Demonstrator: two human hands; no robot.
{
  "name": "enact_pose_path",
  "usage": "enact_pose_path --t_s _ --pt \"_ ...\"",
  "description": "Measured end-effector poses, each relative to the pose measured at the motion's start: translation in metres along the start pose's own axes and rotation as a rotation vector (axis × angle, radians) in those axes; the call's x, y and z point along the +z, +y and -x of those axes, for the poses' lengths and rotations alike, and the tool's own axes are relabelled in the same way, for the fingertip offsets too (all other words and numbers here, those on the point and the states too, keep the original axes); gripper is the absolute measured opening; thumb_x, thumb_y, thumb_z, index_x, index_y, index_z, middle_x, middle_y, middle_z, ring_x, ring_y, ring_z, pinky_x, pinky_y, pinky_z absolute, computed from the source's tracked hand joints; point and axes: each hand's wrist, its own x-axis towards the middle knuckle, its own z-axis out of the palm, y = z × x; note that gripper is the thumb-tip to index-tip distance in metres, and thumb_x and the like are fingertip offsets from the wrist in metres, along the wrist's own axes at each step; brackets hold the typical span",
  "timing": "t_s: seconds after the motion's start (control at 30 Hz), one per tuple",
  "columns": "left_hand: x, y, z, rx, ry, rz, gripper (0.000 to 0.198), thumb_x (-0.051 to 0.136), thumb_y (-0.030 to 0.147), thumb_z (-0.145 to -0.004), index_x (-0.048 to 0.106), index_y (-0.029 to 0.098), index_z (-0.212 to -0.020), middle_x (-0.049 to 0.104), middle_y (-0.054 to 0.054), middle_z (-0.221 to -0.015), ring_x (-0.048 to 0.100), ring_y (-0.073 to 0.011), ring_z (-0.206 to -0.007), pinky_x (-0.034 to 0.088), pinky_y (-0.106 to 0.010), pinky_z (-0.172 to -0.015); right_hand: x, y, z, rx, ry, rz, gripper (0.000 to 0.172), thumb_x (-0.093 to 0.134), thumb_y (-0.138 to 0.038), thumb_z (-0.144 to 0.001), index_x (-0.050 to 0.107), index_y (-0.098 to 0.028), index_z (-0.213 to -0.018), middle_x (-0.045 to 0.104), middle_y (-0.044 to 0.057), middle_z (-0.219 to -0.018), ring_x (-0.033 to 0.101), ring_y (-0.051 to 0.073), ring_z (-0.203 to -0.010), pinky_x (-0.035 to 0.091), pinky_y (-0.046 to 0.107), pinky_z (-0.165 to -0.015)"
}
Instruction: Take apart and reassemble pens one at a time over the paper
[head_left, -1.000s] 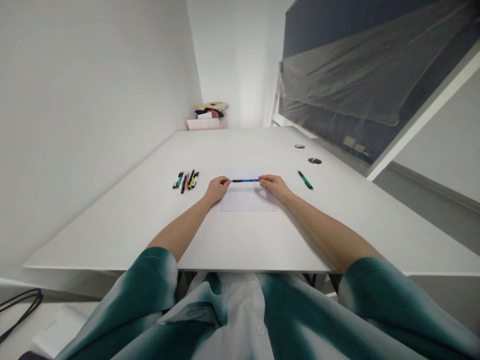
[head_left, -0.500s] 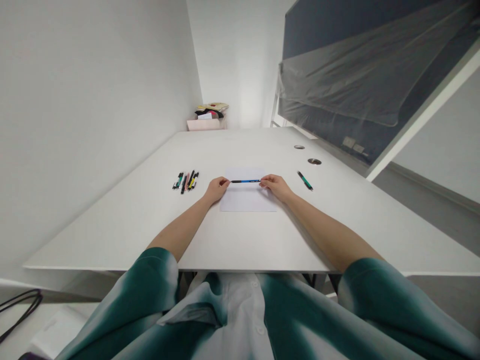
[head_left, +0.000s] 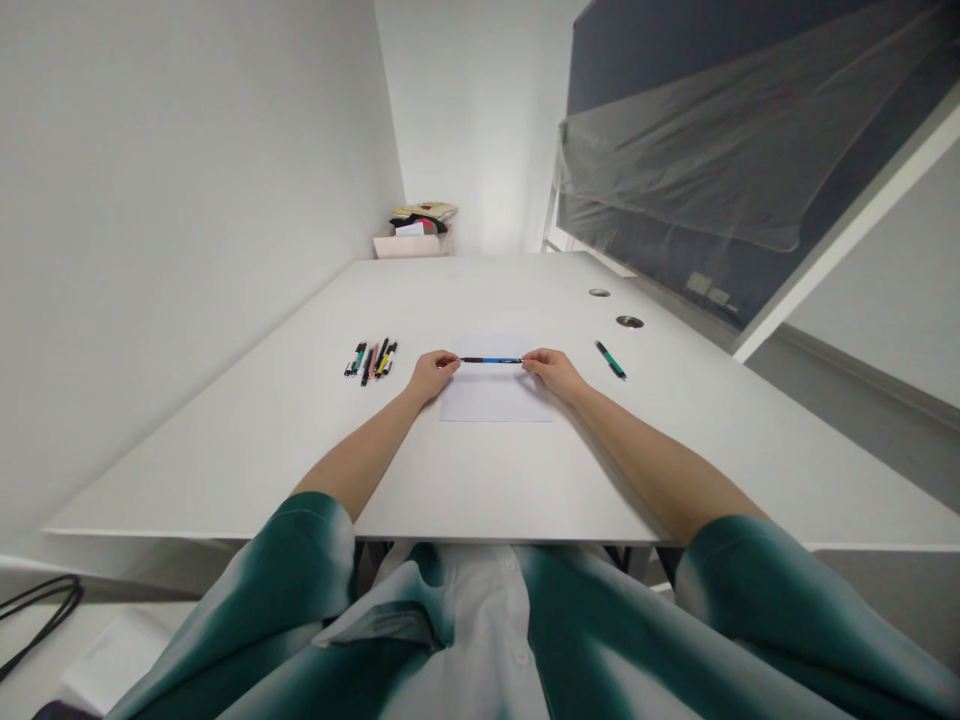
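A blue pen [head_left: 491, 360] with a black section at its left end is stretched level between my two hands, above a sheet of white paper [head_left: 495, 405]. The fingertips of my left hand [head_left: 433, 375] pinch its black end. My right hand [head_left: 553, 372] pinches the opposite, blue end. Both forearms rest along the table to either side of the paper. Left of my left hand lies a group of several pens [head_left: 372, 361] in green, pink, black, yellow and white. A single green pen [head_left: 610, 360] lies slanted to the right of my right hand.
The white table [head_left: 480, 490] runs back to a pale box [head_left: 409, 245] with folded items on it. Two round metal grommets [head_left: 629, 322] sit near the right edge. A plastic-covered dark panel [head_left: 712, 150] stands on the right, a wall [head_left: 187, 200] on the left.
Both hands hold the same pen in nearly the same place. Only a very slight shift of the whole view shows.
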Motion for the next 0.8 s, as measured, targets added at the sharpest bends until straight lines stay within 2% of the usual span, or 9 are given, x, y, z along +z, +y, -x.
enact_pose_path --t_s 0.2,0.37,0.6,0.8 --pt "0.0005 0.0006 -0.0008 -0.039 -0.007 0.149 0.028 0.074 0.032 -0.068 0.071 0.014 -0.089 0.074 -0.007 -0.086 0.066 -0.0183 -0.08 0.052 -0.034 -0.08 0.0001 -0.002 0.0014 0.018 -0.02 -0.017 0.031 0.075 -0.042 -0.062 0.067 -0.017 -0.078 0.063 0.001 -0.066 0.048 0.011 -0.057 0.037 0.025 -0.054" --pt "0.0004 -0.0001 -0.0009 -0.049 -0.034 0.158 0.032 0.077 0.035 -0.067 0.07 0.014 -0.09 0.073 -0.007 -0.083 0.066 -0.0181 -0.08 0.052 -0.034 -0.079 -0.0008 -0.0012 0.001 0.02 -0.033 -0.023 0.03 0.077 -0.04 -0.063 0.067 -0.016 -0.079 0.064 0.001 -0.066 0.048 0.011 -0.057 0.038 0.026 -0.055" --pt "0.0003 0.0031 0.0001 -0.067 -0.049 0.152 0.02 0.074 0.026 -0.069 0.071 0.014 -0.084 0.072 -0.004 -0.079 0.065 -0.0171 -0.077 0.051 -0.034 -0.079 0.0 -0.0001 -0.0002 0.016 -0.036 -0.023 0.029 0.075 -0.041 -0.064 0.066 -0.017 -0.079 0.065 0.003 -0.071 0.051 0.013 -0.062 0.039 0.028 -0.06" --pt "-0.0006 0.0097 0.0029 -0.101 -0.053 0.169 0.011 0.071 0.017 -0.073 0.07 0.014 -0.083 0.07 -0.002 -0.078 0.063 -0.0151 -0.075 0.049 -0.034 -0.082 0.002 -0.0049 0.0024 0.036 -0.035 -0.005 0.015 0.069 -0.028 -0.073 0.064 -0.017 -0.082 0.065 0.001 -0.073 0.051 0.012 -0.065 0.04 0.028 -0.066"
